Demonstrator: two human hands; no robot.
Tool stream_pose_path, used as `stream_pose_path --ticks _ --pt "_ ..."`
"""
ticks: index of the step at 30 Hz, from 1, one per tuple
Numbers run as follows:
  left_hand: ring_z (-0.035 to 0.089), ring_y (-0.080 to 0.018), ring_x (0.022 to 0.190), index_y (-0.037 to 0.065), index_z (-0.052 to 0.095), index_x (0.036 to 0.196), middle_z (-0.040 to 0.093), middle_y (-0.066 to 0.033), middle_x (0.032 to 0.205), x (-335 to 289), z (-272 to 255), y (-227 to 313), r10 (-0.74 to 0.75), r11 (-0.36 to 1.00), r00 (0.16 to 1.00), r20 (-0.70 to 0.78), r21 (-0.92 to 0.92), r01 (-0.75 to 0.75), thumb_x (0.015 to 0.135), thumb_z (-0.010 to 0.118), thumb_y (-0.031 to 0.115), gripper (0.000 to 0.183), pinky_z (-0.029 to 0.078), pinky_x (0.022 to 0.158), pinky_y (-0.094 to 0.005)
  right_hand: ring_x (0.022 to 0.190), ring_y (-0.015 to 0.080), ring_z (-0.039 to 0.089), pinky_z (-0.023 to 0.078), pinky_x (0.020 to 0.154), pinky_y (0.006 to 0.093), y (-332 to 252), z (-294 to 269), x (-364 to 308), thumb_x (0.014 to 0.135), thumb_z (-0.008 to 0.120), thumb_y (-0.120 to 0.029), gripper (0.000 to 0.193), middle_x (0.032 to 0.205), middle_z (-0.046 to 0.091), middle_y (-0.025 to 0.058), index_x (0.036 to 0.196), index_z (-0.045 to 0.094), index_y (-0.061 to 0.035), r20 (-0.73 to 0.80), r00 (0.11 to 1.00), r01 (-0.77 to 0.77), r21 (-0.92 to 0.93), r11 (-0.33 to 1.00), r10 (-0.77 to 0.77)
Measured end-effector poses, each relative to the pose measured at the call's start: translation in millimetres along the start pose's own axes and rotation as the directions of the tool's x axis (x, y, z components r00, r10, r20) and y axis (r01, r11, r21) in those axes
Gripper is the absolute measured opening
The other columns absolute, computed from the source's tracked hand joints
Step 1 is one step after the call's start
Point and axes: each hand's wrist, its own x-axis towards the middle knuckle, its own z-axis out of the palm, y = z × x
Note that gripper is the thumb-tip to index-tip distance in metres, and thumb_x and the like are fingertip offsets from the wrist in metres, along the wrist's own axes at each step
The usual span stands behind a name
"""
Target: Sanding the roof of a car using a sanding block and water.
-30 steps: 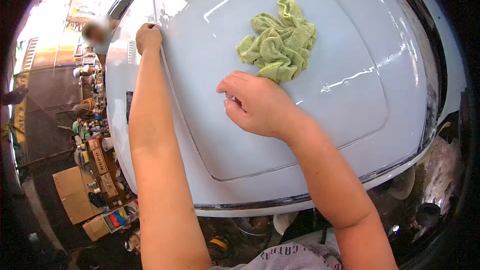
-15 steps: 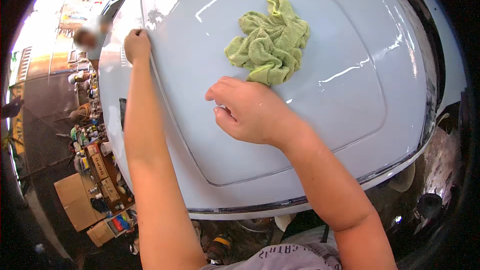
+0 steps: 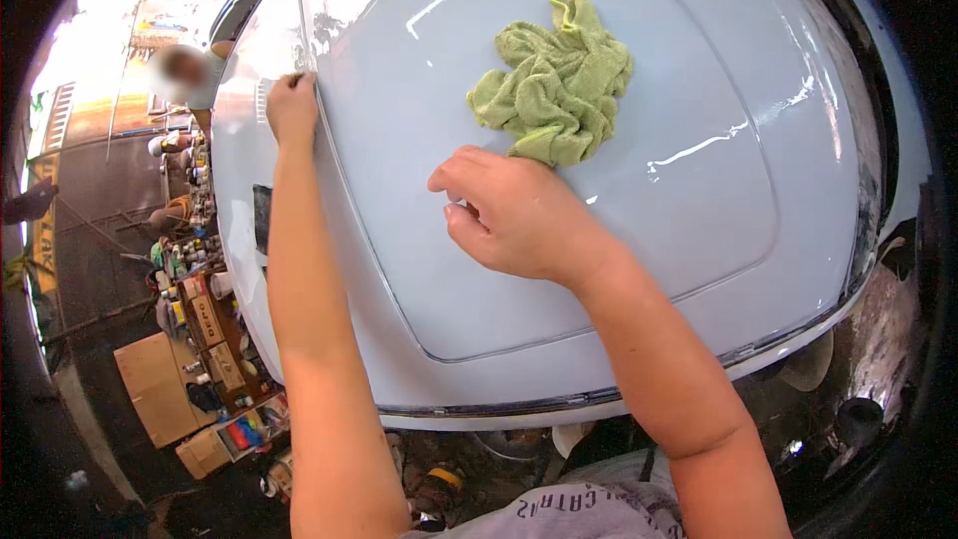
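Note:
A glossy pale blue car body panel (image 3: 679,240) fills the view. A crumpled green towel (image 3: 554,90) lies on it, toward the far side. My right hand (image 3: 509,215) rests on the panel just in front of the towel, fingers curled with the tips pinched together; whether they hold anything I cannot tell. My left hand (image 3: 291,105) is stretched far out to the panel's left edge, with the fingers bent over the seam there.
Left of the car, the floor holds a cluttered low shelf (image 3: 205,319) of small cans and bottles, and cardboard boxes (image 3: 155,389). Another person (image 3: 185,75) is at the far left. Dark floor with small parts (image 3: 858,419) lies below the panel's front edge.
My right hand has stayed just short of the towel, fingers curling in. The left hand has kept its place on the panel's left edge. The view shifted slightly.

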Motion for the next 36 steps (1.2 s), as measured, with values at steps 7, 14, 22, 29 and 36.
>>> stream_pose_path --ticks 7,14,22,29,36 --pt "0.07 -0.0233 0.082 0.001 0.076 0.103 0.076 -0.0131 0.095 6 -2 -11 -0.055 0.996 0.998 0.02 -0.066 0.057 0.087 0.072 0.027 0.031 0.053 0.079 -0.0352 0.075 0.0305 0.064 0.053 0.069 0.0405 4 3 0 0.085 0.061 -0.005 0.018 0.094 0.065 0.0128 0.102 0.063 -0.002 0.019 1.0 -0.007 0.012 1.0 0.007" --pt "0.066 -0.0196 0.079 -0.001 0.071 0.099 0.072 -0.0098 0.088 -78 -32 -1 -0.134 0.962 0.988 0.081 -0.231 0.149 0.089 0.072 0.024 0.027 0.053 0.076 -0.0343 0.069 0.0252 0.061 0.051 0.065 0.0371 1 2 2 0.086 0.062 -0.004 0.018 0.089 0.063 0.0107 0.104 0.063 -0.0012 0.035 0.999 -0.022 0.012 1.0 0.022" --pt "0.069 -0.0293 0.091 -0.001 0.071 0.101 0.073 -0.0148 0.097 -76 -25 9 -0.121 0.98 0.993 -0.004 -0.162 0.119 0.087 0.067 0.027 0.031 0.052 0.085 -0.0386 0.081 0.0339 0.067 0.054 0.073 0.0427 -3 -1 2 0.084 0.06 -0.005 0.019 0.101 0.068 0.0139 0.102 0.064 -0.0014 0.074 0.996 -0.048 -0.018 0.999 0.049" --pt "0.07 -0.0325 0.095 0.006 0.073 0.105 0.075 -0.0118 0.101 -30 -7 19 -0.196 0.98 0.98 -0.035 0.014 0.196 0.085 0.064 0.034 0.036 0.053 0.085 -0.043 0.078 0.0321 0.066 0.054 0.072 0.0422 -6 -3 5 0.085 0.061 -0.005 0.02 0.099 0.067 0.0135 0.104 0.064 -0.0011 0.125 0.989 -0.076 -0.052 0.996 0.082" --pt "0.071 -0.0319 0.1 0.01 0.074 0.108 0.075 -0.0127 0.104 67 22 25 -0.221 0.973 0.975 0.006 0.07 0.22 0.086 0.063 0.03 0.032 0.054 0.088 -0.0433 0.077 0.0323 0.066 0.055 0.072 0.0424 -5 -2 5 0.084 0.062 -0.004 0.021 0.098 0.066 0.0136 0.104 0.064 -0.0013 0.119 0.989 -0.083 -0.053 0.995 0.089"
